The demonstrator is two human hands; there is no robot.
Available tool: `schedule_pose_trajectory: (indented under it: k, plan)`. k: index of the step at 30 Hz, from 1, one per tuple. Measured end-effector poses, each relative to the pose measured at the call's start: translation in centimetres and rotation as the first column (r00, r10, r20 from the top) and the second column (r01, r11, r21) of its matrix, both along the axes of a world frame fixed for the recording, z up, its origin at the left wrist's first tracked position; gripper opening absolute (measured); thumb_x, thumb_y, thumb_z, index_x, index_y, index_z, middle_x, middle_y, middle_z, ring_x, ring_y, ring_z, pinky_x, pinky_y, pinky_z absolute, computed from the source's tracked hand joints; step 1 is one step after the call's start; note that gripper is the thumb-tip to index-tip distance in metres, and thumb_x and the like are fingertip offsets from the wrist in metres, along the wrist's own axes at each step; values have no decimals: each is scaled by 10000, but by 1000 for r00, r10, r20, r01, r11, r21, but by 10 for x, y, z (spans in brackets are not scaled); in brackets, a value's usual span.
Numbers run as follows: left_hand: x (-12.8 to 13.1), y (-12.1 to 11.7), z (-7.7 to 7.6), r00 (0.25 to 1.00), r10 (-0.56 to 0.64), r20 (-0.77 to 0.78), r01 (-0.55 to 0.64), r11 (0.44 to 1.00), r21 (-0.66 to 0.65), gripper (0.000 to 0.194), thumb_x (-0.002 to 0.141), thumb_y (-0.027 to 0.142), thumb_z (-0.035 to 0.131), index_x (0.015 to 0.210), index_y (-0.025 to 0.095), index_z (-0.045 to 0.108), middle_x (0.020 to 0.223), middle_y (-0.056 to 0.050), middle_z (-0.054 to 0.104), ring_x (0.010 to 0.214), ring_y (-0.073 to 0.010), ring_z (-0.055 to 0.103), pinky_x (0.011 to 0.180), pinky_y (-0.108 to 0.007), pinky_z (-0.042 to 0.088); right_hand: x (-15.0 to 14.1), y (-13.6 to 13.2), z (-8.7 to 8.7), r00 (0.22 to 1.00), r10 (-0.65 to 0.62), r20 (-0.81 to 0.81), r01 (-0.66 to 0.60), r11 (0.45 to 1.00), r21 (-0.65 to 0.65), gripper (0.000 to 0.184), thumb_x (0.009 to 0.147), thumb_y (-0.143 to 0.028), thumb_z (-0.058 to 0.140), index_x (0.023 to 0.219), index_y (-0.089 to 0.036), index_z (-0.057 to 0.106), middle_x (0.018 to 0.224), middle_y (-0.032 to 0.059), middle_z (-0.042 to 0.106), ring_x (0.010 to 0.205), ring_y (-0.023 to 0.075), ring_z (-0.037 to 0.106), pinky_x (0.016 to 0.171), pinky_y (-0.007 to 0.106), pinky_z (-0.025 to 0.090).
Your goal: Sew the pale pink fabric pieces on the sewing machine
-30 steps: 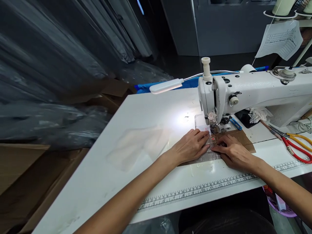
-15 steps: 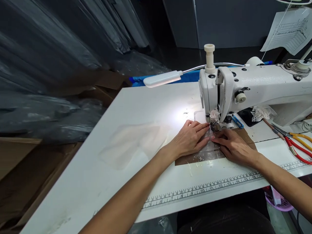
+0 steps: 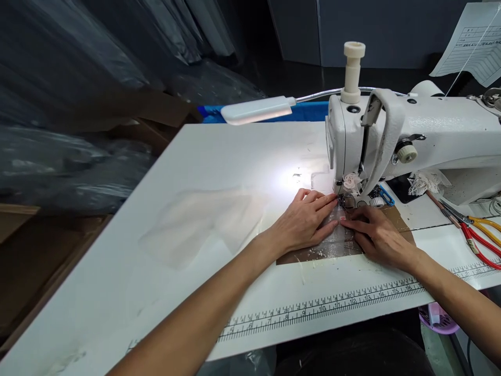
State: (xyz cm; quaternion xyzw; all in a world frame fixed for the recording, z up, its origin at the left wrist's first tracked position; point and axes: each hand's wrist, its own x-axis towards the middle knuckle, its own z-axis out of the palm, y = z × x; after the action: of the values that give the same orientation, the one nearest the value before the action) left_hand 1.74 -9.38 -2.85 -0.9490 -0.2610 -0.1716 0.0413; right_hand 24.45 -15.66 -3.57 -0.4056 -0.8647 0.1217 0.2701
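My left hand (image 3: 303, 222) lies flat with its fingers stretched out, pressing a small clear piece (image 3: 335, 230) onto a brown patch (image 3: 399, 222) on the table. My right hand (image 3: 376, 235) presses the same piece from the right, its fingers flat and pointing left. The fingertips of both hands meet just in front of the needle and presser foot (image 3: 344, 201) of a white sewing machine (image 3: 415, 138). Small bits of white lace (image 3: 351, 181) hang at the needle area.
A white table (image 3: 235, 172) carries a printed ruler (image 3: 352, 303) along its near edge. A gooseneck lamp (image 3: 256, 109) lights the work. Red and yellow scissors (image 3: 475, 232) lie at the right. A blue clip (image 3: 385, 196) sits under the machine arm. Dark plastic-wrapped rolls (image 3: 78, 104) stand left.
Both hands have slid a little toward the needle with the clear piece. The view has dipped and moved closer to the machine.
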Motion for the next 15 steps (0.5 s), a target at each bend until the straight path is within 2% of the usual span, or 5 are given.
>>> schedule_pose_trajectory:
  k: [6,11,15]
  plan:
    - [-1,0,0,1000,19,6,-19,998,-58,430,1001,409,395,1278,148,596,1246,-136,673,1049,-289,581,891,-451,410,-1,-1,1,999,-14,30,15,1000,-15,372,953,-146,453,1243,-247,664,1122,114,593,1081,254,562,949,488,539]
    - [-1,1,-1,1000,12,22,-11,999,-46,437,1004,404,391,1264,128,608,1246,-144,676,1043,-290,588,899,-456,414,-1,-1,0,1000,-8,27,8,1000,5,365,957,-143,446,1236,-221,668,1105,124,592,1069,254,569,943,482,547]
    - [-1,1,-1,1000,9,30,-7,999,-41,417,1002,402,398,1255,156,621,1249,-134,678,1040,-288,591,896,-457,417,0,-1,0,999,-4,38,4,1000,-5,389,949,-128,461,1263,-249,657,1104,115,586,1063,253,570,940,474,551]
